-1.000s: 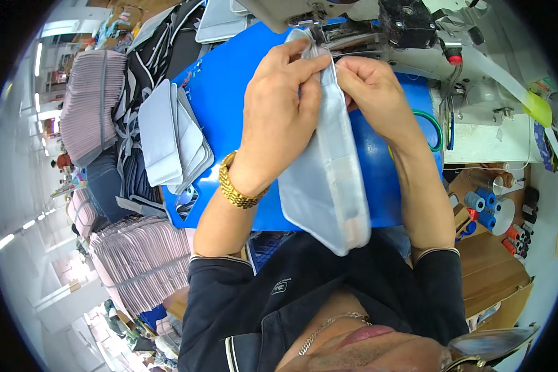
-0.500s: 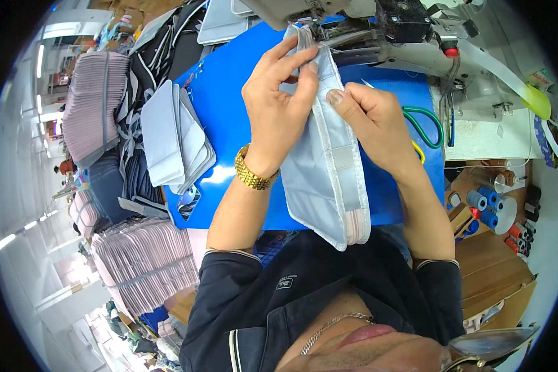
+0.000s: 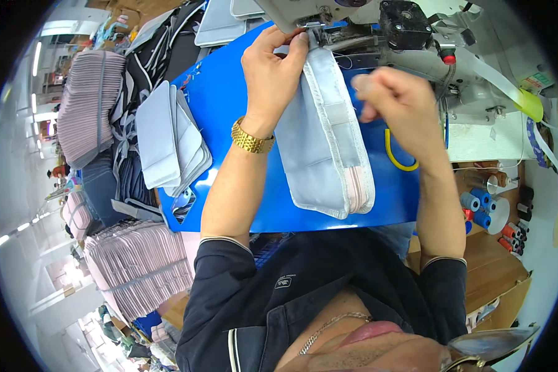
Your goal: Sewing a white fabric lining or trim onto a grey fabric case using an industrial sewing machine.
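A light grey fabric pouch (image 3: 319, 130) with white-bound edges hangs lengthwise from the sewing machine head (image 3: 304, 13) toward me. A pale pink zipper section (image 3: 356, 189) shows at its near end. My left hand (image 3: 273, 71) pinches the pouch's far end between thumb and fingers, close beside the presser foot (image 3: 315, 28). To the right, my right hand (image 3: 400, 102) is off the pouch, its curled fingers smeared by motion; whether it holds anything is unclear. Next to it, a yellow handle loop (image 3: 390, 152) lies on the blue tabletop (image 3: 229, 180).
Grey fabric panels (image 3: 167, 136) lie stacked on the left of the table. Beyond them are strapped pink piles (image 3: 93, 102) and black trimmed pieces (image 3: 158, 62). Thread spools (image 3: 483, 204) stand at the right, near a cardboard box (image 3: 493, 266).
My right hand has let go of the pouch and moved right, now covering where the green handle was. My left hand has shifted up to the pouch's far end; the pouch has moved away from me.
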Motion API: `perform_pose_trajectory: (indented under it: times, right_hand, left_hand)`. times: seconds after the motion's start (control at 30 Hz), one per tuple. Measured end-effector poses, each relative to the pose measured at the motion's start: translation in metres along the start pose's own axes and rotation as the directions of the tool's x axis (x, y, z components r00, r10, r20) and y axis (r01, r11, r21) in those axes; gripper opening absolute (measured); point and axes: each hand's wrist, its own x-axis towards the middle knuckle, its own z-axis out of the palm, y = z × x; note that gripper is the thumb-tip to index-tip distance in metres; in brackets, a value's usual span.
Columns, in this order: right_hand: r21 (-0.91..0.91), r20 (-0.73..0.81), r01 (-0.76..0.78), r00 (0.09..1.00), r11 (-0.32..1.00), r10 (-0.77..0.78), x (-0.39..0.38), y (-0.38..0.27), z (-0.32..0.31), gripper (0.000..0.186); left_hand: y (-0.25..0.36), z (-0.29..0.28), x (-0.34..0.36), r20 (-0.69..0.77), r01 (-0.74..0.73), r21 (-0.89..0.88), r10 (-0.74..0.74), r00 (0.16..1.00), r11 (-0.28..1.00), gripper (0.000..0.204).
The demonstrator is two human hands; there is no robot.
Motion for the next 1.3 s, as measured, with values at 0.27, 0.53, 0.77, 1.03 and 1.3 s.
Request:
perform_pose_trajectory:
  times: [0.27,0.53,0.77,1.03,1.3]
  right_hand:
    - [-0.058,-0.290,-0.025,0.957,0.998,0.007,0.003,0.001,-0.063,0.029]
    - [0.088,-0.344,0.065,0.939,0.994,-0.031,-0.002,0.004,-0.063,0.035]
    - [0.185,-0.006,-0.069,0.997,0.980,0.072,-0.019,0.011,-0.006,0.029]
    - [0.398,0.049,-0.053,0.998,0.916,0.037,-0.011,0.028,0.032,0.048]
    - [0.382,0.017,-0.036,0.999,0.923,0.032,-0.014,0.027,0.033,0.046]
  left_hand:
    - [0.002,0.000,-0.003,-0.002,0.017,-0.032,-0.017,1.000,0.999,0.030]
    - [0.003,-0.004,-0.022,-0.017,0.074,-0.127,-0.077,0.997,0.989,0.050]
    - [0.031,-0.019,-0.051,0.042,0.077,0.037,-0.079,0.996,0.996,0.034]
    - [0.057,-0.019,-0.086,0.174,0.110,-0.068,-0.096,0.980,0.992,0.040]
    - [0.052,-0.015,-0.087,0.185,0.160,-0.122,-0.136,0.973,0.980,0.035]
